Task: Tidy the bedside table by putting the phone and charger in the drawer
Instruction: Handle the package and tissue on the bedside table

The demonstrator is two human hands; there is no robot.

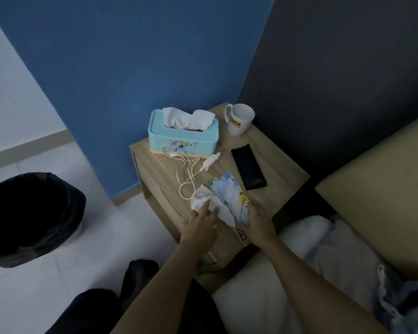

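Observation:
A black phone (248, 167) lies flat on the right part of the wooden bedside table (282, 186). A white charger (210, 161) with its looped white cable (187, 179) rests in front of the tissue box. My left hand (200, 222) reaches over a crumpled white tissue (200, 197) at the table's near edge, fingers spread and touching it. My right hand (258, 224) grips the lower end of a plastic wrapper (232, 198) with blue and yellow print. The drawer front (155, 186) on the table's left side is shut.
A light-blue tissue box (182, 135) stands at the back of the table, a white mug (239, 119) to its right. A black-lined bin (32, 218) sits on the floor at left. The bed with pillow (323, 249) lies at right.

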